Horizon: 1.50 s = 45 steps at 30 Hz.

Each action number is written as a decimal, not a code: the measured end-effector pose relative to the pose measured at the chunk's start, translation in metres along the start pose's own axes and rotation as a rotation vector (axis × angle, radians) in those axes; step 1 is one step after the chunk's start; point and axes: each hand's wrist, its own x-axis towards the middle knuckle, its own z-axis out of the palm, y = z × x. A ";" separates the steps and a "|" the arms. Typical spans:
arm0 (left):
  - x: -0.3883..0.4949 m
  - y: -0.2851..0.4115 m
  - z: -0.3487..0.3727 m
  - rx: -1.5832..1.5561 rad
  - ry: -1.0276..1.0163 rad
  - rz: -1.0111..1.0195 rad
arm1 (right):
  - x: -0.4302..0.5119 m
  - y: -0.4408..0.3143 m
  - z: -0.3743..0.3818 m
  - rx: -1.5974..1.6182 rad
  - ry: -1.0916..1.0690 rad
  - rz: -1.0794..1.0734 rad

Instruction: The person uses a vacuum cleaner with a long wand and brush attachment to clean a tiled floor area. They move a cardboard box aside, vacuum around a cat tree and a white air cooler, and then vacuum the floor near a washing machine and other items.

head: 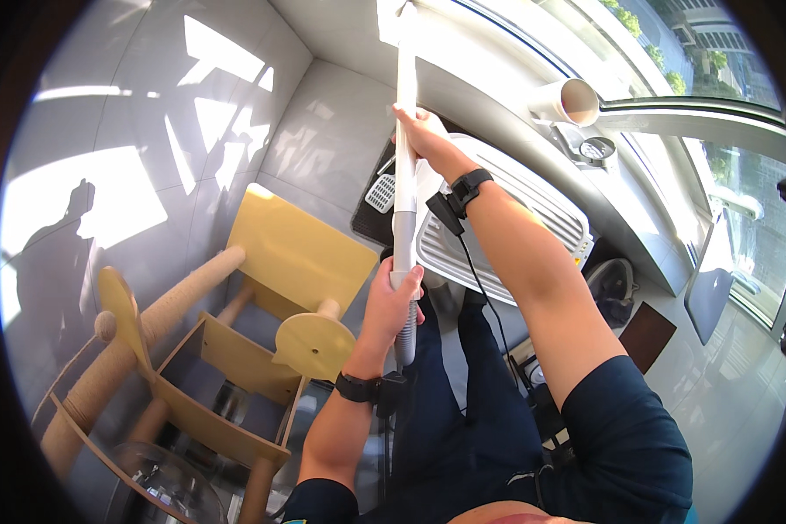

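Both my hands grip a pale vacuum cleaner wand (405,183) that runs upward away from me. My left hand (393,301) is wrapped around its grey handle end, just above the ribbed hose (406,334). Farther up the tube, my right hand (424,134) closes around the white section. The far tip of the wand reaches the bright windowsill (458,39), where glare hides its end. A white ribbed plastic litter box (498,216) lies beneath my right forearm. Left of the tube, a slotted white litter scoop (381,193) rests on a dark mat (370,226).
A wooden cat tree (301,242) with rope-wrapped posts fills the left side. On the sill lie a white cylindrical container (576,103) and a small round holder (596,150). A dark shoe (610,288) and brown board (648,337) are at right. A cable (488,295) hangs from my right wrist.
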 end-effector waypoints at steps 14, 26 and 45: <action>-0.041 -0.045 -0.008 0.237 -0.168 -0.108 | -0.098 0.084 -0.061 0.086 0.274 0.055; -0.038 -0.047 0.005 0.122 -0.046 -0.051 | -0.063 0.062 -0.034 -0.165 0.128 0.036; -0.092 -0.094 -0.040 0.138 -0.105 -0.244 | -0.168 0.100 -0.002 -0.023 0.091 -0.047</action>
